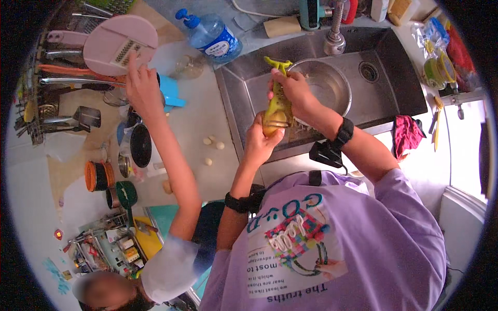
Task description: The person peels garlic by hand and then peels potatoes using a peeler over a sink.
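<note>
Over the near left part of the steel sink (249, 93), my left hand (261, 143) holds a peeled-looking yellow potato (272, 123) between thumb and fingers. My right hand (295, 88) is closed around the handle of a green plastic peeler (279, 99), which has small holes. Its lower end lies against the potato, and its forked upper end sticks out above my right thumb. A round steel basin (330, 87) sits in the sink behind my hands. Thin scraps lie in the sink below the potato.
At left, another person's hand (144, 89) touches a pink round slicer (116, 46) by hanging utensils. The faucet (334, 42) rises behind the basin. A blue pump bottle (218, 39) stands beyond the sink's left corner. Several small pale round pieces (220, 145) lie on the counter (218, 179).
</note>
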Action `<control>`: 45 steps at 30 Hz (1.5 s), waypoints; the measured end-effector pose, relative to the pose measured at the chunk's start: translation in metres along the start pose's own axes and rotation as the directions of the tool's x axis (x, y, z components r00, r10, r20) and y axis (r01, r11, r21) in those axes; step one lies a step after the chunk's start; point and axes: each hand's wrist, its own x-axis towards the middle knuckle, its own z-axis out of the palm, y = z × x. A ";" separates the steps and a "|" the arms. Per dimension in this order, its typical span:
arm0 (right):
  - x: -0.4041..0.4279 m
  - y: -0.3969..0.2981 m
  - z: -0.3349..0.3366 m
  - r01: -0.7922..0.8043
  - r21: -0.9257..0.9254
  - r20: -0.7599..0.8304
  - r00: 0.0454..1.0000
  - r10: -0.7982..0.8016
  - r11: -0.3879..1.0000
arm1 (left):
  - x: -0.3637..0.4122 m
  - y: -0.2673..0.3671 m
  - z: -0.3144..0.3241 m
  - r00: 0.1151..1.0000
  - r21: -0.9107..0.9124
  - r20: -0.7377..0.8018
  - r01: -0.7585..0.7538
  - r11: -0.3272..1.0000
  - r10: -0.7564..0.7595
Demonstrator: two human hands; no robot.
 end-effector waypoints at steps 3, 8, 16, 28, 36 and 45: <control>0.016 -0.002 -0.009 -0.013 -0.049 -0.030 0.999 0.011 0.999 | -0.006 0.009 0.000 0.999 -0.043 -0.031 -0.020 0.999 0.019; 0.070 0.006 -0.075 0.254 -0.004 -0.284 0.927 -0.245 0.967 | -0.015 0.001 -0.002 0.994 -0.158 -0.104 -0.062 0.985 0.046; 0.052 0.009 -0.065 0.057 0.283 -0.103 0.994 -0.029 0.957 | -0.010 0.020 -0.016 0.991 -0.551 0.087 0.132 0.824 -0.101; 0.014 -0.003 -0.032 -0.026 0.330 0.068 0.998 0.003 0.944 | -0.013 0.022 -0.004 0.994 -0.491 0.061 0.109 0.864 -0.090; -0.023 -0.009 0.006 0.003 0.153 0.110 0.994 -0.020 0.988 | -0.015 0.019 -0.007 0.975 -0.368 0.180 0.190 0.910 -0.131; 0.047 -0.008 -0.051 0.076 0.335 0.042 0.995 -0.095 0.939 | -0.010 0.011 -0.007 0.993 -0.319 0.057 0.119 0.940 -0.106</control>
